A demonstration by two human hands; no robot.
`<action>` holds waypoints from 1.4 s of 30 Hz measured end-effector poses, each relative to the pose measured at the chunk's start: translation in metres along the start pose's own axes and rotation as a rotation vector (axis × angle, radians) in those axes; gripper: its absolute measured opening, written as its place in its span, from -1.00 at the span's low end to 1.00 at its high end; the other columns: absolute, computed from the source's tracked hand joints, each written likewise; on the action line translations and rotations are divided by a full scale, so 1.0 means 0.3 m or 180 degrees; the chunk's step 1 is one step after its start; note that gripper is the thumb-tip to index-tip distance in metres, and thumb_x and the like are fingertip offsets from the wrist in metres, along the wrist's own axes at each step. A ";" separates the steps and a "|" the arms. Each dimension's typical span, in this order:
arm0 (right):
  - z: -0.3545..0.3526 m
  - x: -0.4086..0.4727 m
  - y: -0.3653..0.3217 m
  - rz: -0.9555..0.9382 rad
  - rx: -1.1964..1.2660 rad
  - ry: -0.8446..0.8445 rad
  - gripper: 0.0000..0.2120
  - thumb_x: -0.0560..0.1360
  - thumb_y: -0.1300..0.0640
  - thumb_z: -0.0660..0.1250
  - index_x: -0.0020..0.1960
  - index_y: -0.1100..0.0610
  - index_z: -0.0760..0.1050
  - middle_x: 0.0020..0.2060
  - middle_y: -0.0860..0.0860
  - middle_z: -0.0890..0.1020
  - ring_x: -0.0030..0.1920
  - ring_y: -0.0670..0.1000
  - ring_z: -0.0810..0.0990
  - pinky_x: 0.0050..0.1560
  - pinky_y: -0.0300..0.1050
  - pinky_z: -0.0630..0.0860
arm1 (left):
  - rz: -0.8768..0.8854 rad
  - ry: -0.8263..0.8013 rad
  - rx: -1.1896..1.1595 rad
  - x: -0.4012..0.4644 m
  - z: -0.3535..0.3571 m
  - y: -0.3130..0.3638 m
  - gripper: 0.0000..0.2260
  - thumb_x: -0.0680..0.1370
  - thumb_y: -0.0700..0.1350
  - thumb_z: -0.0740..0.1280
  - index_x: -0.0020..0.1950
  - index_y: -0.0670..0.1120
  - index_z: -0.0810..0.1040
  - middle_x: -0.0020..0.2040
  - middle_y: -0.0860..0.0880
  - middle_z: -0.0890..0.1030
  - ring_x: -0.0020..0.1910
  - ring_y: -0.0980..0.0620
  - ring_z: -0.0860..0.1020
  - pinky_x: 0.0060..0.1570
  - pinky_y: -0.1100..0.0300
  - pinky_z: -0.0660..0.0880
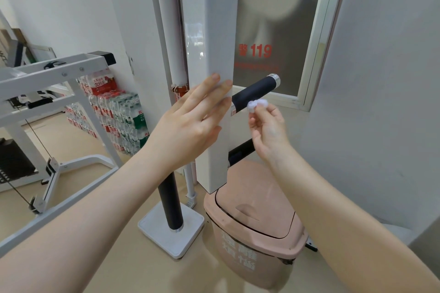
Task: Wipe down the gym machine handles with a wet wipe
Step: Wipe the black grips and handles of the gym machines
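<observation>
A black foam handle [256, 93] with a chrome end cap sticks out to the right of a white machine arm [214, 54]. My right hand [269, 131] pinches a small crumpled white wet wipe [256, 104] against the underside of that handle. My left hand [190, 119] lies flat with straight fingers on the white arm. A second black handle [170, 200] hangs down below my left forearm, and a third black bar [240, 151] shows just behind my right wrist.
A pink swing-lid bin [254, 228] stands on the floor right below the handles. A white base plate [171, 228] lies beside it. A white machine frame [47, 83] and stacked water-bottle packs [114, 112] are at left. A fire hydrant cabinet [273, 26] is behind.
</observation>
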State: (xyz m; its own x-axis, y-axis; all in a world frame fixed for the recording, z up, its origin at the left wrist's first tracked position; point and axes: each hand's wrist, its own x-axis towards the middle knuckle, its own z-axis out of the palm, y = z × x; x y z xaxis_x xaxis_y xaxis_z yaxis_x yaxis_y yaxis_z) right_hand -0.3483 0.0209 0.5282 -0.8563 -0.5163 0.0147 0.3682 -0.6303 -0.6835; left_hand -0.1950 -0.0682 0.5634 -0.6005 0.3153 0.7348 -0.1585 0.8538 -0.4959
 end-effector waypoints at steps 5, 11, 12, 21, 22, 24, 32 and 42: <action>-0.009 0.107 -0.090 -0.0827 -0.0996 0.0562 -0.88 0.51 0.25 0.33 -0.16 0.06 0.52 -0.24 -0.05 0.56 -0.22 -0.11 0.52 -0.03 -0.26 0.52 | 0.0010 0.0018 0.0011 -0.002 0.003 0.001 -0.73 0.48 -0.23 0.30 0.14 -0.27 0.58 0.31 -0.21 0.49 0.39 -0.15 0.25 0.26 0.07 0.27; 0.043 0.094 -0.073 -0.1752 -0.2234 0.0646 -0.85 0.49 0.15 0.29 -0.20 -0.06 0.42 -0.22 -0.10 0.54 -0.18 -0.02 0.53 -0.02 0.04 0.56 | 0.0014 0.0080 0.0034 -0.002 0.006 -0.006 -0.73 0.46 -0.24 0.31 0.13 -0.26 0.59 0.30 -0.19 0.50 0.38 -0.14 0.27 0.27 0.09 0.29; 0.051 0.067 -0.053 -0.2080 -0.2584 0.0323 -0.85 0.48 0.19 0.28 -0.20 -0.05 0.46 -0.20 -0.08 0.53 -0.16 -0.01 0.54 -0.03 0.02 0.56 | 0.0018 0.0077 0.0030 -0.002 0.007 -0.007 -0.72 0.45 -0.24 0.32 0.14 -0.27 0.59 0.30 -0.19 0.50 0.38 -0.14 0.27 0.27 0.10 0.28; 0.023 0.086 -0.080 -0.2851 -0.3988 -0.0199 -0.82 0.53 0.28 0.23 -0.02 0.19 0.61 -0.01 0.15 0.54 0.04 0.10 0.49 -0.08 -0.28 0.31 | -0.0010 0.0035 0.0037 -0.006 0.006 -0.010 -0.72 0.46 -0.24 0.31 0.15 -0.27 0.58 0.31 -0.20 0.49 0.39 -0.14 0.25 0.31 0.09 0.24; 0.021 0.107 -0.098 -0.2806 -0.4032 0.0083 -0.81 0.53 0.26 0.22 -0.01 0.16 0.62 0.00 0.14 0.54 0.09 0.12 0.46 -0.06 -0.25 0.29 | -0.0015 0.0034 0.0011 -0.006 0.005 -0.007 -0.72 0.46 -0.24 0.31 0.15 -0.26 0.58 0.31 -0.20 0.49 0.39 -0.14 0.25 0.30 0.09 0.24; 0.028 0.137 -0.131 -0.2711 -0.4158 0.0308 -0.78 0.53 0.26 0.20 0.00 0.14 0.63 0.01 0.13 0.52 0.13 0.13 0.41 -0.03 -0.24 0.25 | -0.0018 0.0015 -0.0024 -0.004 0.003 -0.001 -0.72 0.47 -0.23 0.29 0.16 -0.26 0.58 0.31 -0.20 0.49 0.39 -0.14 0.25 0.29 0.08 0.25; 0.047 0.036 -0.067 -0.2518 -0.3939 -0.0528 -0.77 0.54 0.32 0.19 -0.02 0.18 0.62 -0.01 0.09 0.51 0.00 -0.01 0.47 0.00 -0.47 0.33 | 0.0005 0.0046 0.0001 -0.002 0.001 0.003 -0.72 0.46 -0.24 0.30 0.14 -0.27 0.58 0.30 -0.21 0.50 0.39 -0.15 0.25 0.28 0.07 0.26; 0.017 0.103 -0.086 0.0838 0.0757 0.0367 -0.82 0.56 0.47 0.06 -0.04 0.32 0.41 -0.23 0.15 0.47 -0.31 -0.01 0.47 -0.47 -0.31 0.49 | -0.0029 0.0055 -0.0049 0.004 -0.009 0.014 -0.72 0.43 -0.25 0.34 0.13 -0.26 0.59 0.29 -0.20 0.51 0.38 -0.14 0.28 0.22 0.09 0.30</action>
State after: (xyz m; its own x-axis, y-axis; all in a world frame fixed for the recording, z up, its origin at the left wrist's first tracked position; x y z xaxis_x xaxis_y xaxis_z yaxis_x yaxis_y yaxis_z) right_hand -0.3823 0.0183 0.5499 -0.7512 -0.6185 -0.2305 0.6436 -0.6087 -0.4639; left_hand -0.1943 -0.0632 0.5634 -0.5854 0.3147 0.7472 -0.1516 0.8629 -0.4821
